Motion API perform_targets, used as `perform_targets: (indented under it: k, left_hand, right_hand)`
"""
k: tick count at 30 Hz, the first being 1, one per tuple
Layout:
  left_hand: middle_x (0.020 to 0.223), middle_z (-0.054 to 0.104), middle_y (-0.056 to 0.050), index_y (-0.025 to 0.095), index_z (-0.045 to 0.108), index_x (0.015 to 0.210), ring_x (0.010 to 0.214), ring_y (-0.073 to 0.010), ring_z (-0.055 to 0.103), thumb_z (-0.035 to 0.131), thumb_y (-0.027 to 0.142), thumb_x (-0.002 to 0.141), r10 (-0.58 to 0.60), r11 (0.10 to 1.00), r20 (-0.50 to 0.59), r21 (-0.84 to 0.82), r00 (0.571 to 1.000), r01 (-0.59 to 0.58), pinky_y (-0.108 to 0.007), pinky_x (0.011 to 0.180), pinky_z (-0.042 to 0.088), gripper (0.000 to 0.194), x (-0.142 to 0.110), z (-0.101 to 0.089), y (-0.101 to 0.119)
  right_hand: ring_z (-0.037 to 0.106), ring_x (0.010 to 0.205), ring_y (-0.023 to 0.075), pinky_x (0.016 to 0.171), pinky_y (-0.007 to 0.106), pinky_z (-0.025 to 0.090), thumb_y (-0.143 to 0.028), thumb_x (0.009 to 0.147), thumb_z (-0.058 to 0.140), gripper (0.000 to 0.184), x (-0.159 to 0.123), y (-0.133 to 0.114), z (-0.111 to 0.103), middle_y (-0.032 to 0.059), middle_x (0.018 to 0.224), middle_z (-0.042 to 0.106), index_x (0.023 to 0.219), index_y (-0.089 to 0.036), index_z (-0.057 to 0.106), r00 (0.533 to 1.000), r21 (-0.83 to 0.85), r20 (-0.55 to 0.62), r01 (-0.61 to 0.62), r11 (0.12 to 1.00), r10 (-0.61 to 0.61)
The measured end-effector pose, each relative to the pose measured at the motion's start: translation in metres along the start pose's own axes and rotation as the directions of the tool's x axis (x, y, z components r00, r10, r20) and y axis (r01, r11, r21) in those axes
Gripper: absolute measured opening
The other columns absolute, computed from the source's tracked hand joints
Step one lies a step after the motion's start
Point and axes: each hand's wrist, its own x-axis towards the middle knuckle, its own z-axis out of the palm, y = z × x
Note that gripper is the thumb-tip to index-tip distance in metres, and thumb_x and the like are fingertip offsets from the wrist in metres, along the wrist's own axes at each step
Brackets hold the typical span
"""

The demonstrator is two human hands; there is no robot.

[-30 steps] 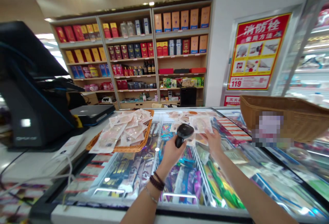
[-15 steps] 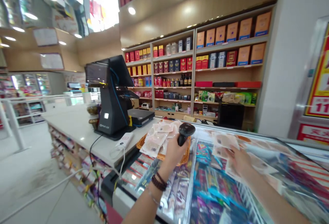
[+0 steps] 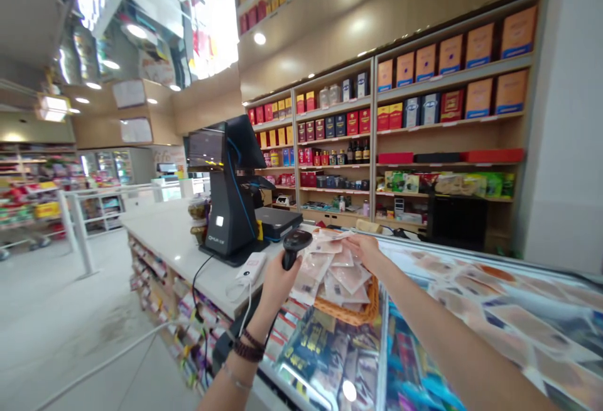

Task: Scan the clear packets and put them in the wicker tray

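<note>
Black barcode scanner (image 3: pixel 293 249), handle upright, nose tipped right, gripped in closed left hand (image 3: pixel 277 285), right hand (image 3: pixel 366 251) pinching clear plastic packet (image 3: pixel 340 259)

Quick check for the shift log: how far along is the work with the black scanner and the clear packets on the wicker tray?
Done: unclear, no packet shows as finished. In hand: the left hand grips a black handheld barcode scanner; the right hand touches the clear flat packets. Left: that heap, lying on the woven brown wicker tray.
</note>
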Motion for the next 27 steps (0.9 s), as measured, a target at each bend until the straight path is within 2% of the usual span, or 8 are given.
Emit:
perform_targets:
  k: [4, 8, 11, 15, 18, 21, 24, 27]
  left_hand:
    - [0.058, 0.06, 0.002, 0.023, 0.067, 0.082, 0.058, -0.0208, 0.062, 0.067, 0.044, 0.086, -0.016, 1.0, 0.014, 0.002, 1.0, 0.016, -0.028, 0.059, 0.042, 0.021, -0.008, 0.007, -0.004]
    - [0.064, 0.063, 0.001, 0.022, 0.068, 0.083, 0.063, -0.0211, 0.063, 0.07, 0.041, 0.086, 0.03, 0.999, 0.064, -0.023, 0.997, -0.029, -0.029, 0.063, 0.043, 0.02, -0.02, 0.025, 0.005]
    - [0.065, 0.063, 0.001, 0.021, 0.068, 0.083, 0.065, -0.0204, 0.063, 0.069, 0.038, 0.088, 0.043, 0.999, 0.135, -0.035, 0.99, -0.038, -0.029, 0.064, 0.042, 0.018, -0.031, 0.046, 0.021]
    - [0.07, 0.068, -0.001, 0.02, 0.071, 0.088, 0.07, -0.0208, 0.065, 0.072, 0.034, 0.087, 0.057, 0.996, 0.225, -0.081, 0.973, -0.04, -0.028, 0.065, 0.041, 0.015, -0.045, 0.081, 0.048]
    - [0.071, 0.068, -0.001, 0.019, 0.071, 0.086, 0.072, -0.0205, 0.065, 0.074, 0.037, 0.087, 0.091, 0.99, 0.278, -0.133, 0.956, -0.055, -0.028, 0.065, 0.04, 0.018, -0.056, 0.112, 0.067]
    - [0.063, 0.063, 0.001, 0.019, 0.068, 0.083, 0.064, -0.0186, 0.061, 0.072, 0.041, 0.089, 0.108, 0.98, 0.361, -0.197, 0.926, -0.038, -0.027, 0.063, 0.039, 0.023, -0.07, 0.144, 0.082]
    - [0.059, 0.059, 0.003, 0.02, 0.067, 0.083, 0.059, -0.0171, 0.058, 0.072, 0.043, 0.09, 0.114, 0.97, 0.427, -0.243, 0.897, -0.008, -0.026, 0.061, 0.039, 0.025, -0.086, 0.176, 0.094]
    - [0.058, 0.057, 0.004, 0.021, 0.065, 0.081, 0.056, -0.0165, 0.057, 0.07, 0.042, 0.091, 0.1, 0.971, 0.485, -0.24, 0.869, 0.023, -0.026, 0.059, 0.038, 0.025, -0.102, 0.206, 0.104]
  right_hand:
    - [0.081, 0.074, 0.0221, 0.078, 0.036, 0.071, -0.014, 0.072, 0.084, 0.02, 0.004, 0.001, 0.0, 0.0019, 0.068, 0.077, 0.065, -0.024, 0.068, 1.0, -0.165, 0.012, 0.021, 0.986, -0.02]
    - [0.08, 0.077, 0.0201, 0.085, 0.033, 0.069, -0.013, 0.071, 0.086, 0.014, 0.0, -0.004, -0.037, 0.0027, 0.071, 0.079, 0.067, -0.021, 0.075, 0.999, -0.212, 0.001, 0.053, 0.976, -0.054]
    - [0.081, 0.084, 0.0225, 0.093, 0.038, 0.068, -0.017, 0.07, 0.089, 0.012, -0.008, -0.013, -0.087, 0.0046, 0.075, 0.081, 0.069, -0.02, 0.078, 0.995, -0.203, -0.038, 0.081, 0.976, -0.09]
    - [0.081, 0.092, 0.0269, 0.092, 0.042, 0.068, -0.024, 0.07, 0.091, 0.013, -0.026, -0.029, -0.173, 0.0069, 0.082, 0.083, 0.072, -0.022, 0.079, 0.98, -0.265, -0.141, 0.096, 0.959, -0.137]
    - [0.078, 0.086, 0.0279, 0.085, 0.042, 0.066, -0.028, 0.073, 0.085, 0.013, -0.045, -0.045, -0.238, 0.0082, 0.077, 0.081, 0.069, -0.021, 0.075, 0.935, -0.376, -0.301, 0.064, 0.925, -0.187]
    - [0.075, 0.078, 0.0275, 0.081, 0.043, 0.064, -0.03, 0.075, 0.079, 0.012, -0.067, -0.062, -0.296, 0.0068, 0.07, 0.077, 0.072, -0.02, 0.075, 0.882, -0.443, -0.416, 0.015, 0.896, -0.221]
    - [0.075, 0.077, 0.0279, 0.08, 0.043, 0.062, -0.031, 0.076, 0.077, 0.01, -0.093, -0.069, -0.343, 0.007, 0.073, 0.078, 0.075, -0.021, 0.076, 0.836, -0.563, -0.476, -0.049, 0.825, -0.275]
    - [0.078, 0.087, 0.0307, 0.088, 0.045, 0.061, -0.037, 0.078, 0.077, 0.014, -0.12, -0.061, -0.376, 0.0089, 0.083, 0.081, 0.076, -0.023, 0.074, 0.81, -0.66, -0.491, -0.107, 0.743, -0.319]
